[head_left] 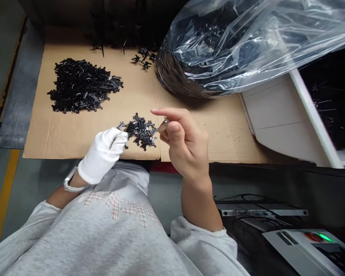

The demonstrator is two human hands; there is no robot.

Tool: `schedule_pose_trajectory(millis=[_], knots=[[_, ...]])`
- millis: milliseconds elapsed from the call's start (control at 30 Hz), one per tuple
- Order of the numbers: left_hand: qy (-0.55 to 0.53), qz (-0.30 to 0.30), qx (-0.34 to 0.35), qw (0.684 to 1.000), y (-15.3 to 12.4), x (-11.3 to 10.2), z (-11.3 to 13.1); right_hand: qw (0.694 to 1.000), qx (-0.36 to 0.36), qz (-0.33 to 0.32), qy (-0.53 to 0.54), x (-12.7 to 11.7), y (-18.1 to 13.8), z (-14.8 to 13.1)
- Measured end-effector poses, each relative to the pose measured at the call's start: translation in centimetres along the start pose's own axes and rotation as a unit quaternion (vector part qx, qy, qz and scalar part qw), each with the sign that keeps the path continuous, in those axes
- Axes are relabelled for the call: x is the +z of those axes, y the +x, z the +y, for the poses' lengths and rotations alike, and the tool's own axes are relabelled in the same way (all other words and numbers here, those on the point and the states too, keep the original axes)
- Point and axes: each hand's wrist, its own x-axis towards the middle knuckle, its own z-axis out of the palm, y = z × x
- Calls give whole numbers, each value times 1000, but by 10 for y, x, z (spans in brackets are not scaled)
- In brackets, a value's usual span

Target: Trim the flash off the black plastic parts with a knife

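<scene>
The left hand (106,153), in a white glove, comes in palm-inward at the front of the desk, its fingers curled narrow beside the near pile; whether it grips a part cannot be told. The right hand (189,142), bare, is raised just right of that pile, index finger stretched out leftward, thumb bent up and the other fingers folded in; a tiny shiny bit shows by the thumb, though whether it is held is unclear. Left to right, the black parts lie in three groups: one large pile (82,86) at left, one near pile (142,132) between the hands, and one small cluster (145,57) farther back, against the bag. The parts in them overlap too much to count. Two cardboard sheets (132,97) meet beneath. Then come one clear bag (201,69) of dark parts and one white bin (278,111).
</scene>
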Motion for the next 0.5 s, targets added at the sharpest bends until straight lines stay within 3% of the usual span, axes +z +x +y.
schedule_pose_trajectory(millis=[33,100,200,333,500], knots=[[149,6,45,988,10,-1,-11,1000,12,-11,-21,-1,5,6],[370,2,84,925,26,-1,-32,995,31,-60,-80,5,21,20],[543,-16,69,837,39,5,-49,971,34,-159,-176,33,53,41],[616,15,34,787,41,17,-52,935,47,-240,-257,85,92,62],[604,79,15,793,36,6,-52,926,82,-247,-274,117,109,76]])
